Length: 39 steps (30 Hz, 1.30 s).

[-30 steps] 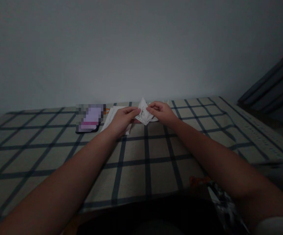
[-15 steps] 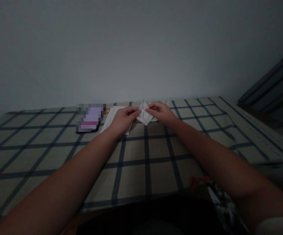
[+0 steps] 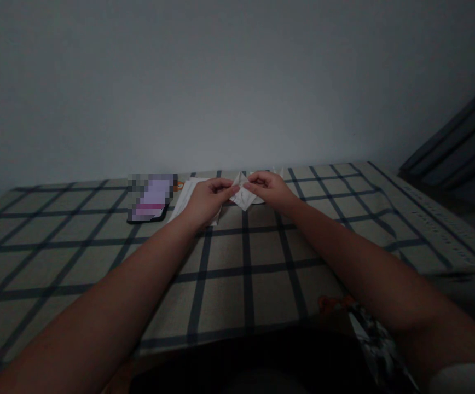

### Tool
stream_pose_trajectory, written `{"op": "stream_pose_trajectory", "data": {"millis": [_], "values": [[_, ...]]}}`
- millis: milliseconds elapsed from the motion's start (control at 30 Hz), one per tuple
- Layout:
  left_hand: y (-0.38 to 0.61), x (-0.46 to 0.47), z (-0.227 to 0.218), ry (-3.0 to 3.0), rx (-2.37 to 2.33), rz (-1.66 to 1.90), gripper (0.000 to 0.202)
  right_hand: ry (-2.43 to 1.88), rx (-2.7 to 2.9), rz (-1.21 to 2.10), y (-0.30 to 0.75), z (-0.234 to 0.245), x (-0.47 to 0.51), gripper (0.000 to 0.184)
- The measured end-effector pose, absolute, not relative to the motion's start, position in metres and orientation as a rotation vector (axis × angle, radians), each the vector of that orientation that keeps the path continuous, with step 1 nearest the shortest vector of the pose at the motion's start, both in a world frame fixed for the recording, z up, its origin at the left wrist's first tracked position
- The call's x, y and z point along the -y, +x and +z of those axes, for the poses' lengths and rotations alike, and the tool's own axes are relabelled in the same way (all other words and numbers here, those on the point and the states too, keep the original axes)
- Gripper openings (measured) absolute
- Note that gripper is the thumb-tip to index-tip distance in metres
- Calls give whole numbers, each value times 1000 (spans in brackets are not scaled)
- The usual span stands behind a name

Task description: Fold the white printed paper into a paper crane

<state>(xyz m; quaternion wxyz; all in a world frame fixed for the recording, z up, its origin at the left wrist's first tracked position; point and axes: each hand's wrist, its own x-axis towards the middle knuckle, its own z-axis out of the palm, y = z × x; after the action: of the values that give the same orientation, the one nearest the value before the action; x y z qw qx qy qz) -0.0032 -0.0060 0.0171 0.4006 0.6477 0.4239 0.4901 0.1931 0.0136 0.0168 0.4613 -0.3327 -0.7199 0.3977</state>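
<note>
A small white folded paper (image 3: pixel 244 200), roughly diamond-shaped with creases, is held up between both hands above the checked tablecloth. My left hand (image 3: pixel 209 201) pinches its left side between thumb and fingers. On the other side, my right hand (image 3: pixel 271 189) grips the right edge the same way, its thumb near the paper's middle. White paper sheets (image 3: pixel 185 198) lie under and beside my left hand, partly covered by it. Behind my right hand a bit of another white piece (image 3: pixel 278 171) shows; its shape is mostly hidden.
A phone (image 3: pixel 152 200) with a blurred, lit screen lies left of the sheets. The checked tablecloth (image 3: pixel 229 295) covers the table, which meets a plain wall (image 3: pixel 237 82). Dark folded fabric (image 3: pixel 463 131) hangs at the far right. The light is dim.
The folded paper's top point sits a little lower and the paper looks shorter and wider. My left thumb has shifted slightly right across it; both hands otherwise stay in place.
</note>
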Motion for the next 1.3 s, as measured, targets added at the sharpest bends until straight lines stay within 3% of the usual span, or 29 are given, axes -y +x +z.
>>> {"op": "stream_pose_trajectory", "data": {"millis": [400, 767, 1000, 1300], "values": [[1, 9, 19, 1631, -1108, 1198, 31, -788, 1819, 1099, 195, 11, -18, 33], [-2, 9, 17, 1660, -1084, 1170, 31, -802, 1874, 1003, 194, 16, -15, 30], [-3, 9, 17, 1780, -1145, 1142, 30, -817, 1995, 718, 198, 20, -15, 28], [-4, 7, 18, 1968, -1033, 1245, 21, -784, 1989, 785, 198, 22, -14, 27]]}}
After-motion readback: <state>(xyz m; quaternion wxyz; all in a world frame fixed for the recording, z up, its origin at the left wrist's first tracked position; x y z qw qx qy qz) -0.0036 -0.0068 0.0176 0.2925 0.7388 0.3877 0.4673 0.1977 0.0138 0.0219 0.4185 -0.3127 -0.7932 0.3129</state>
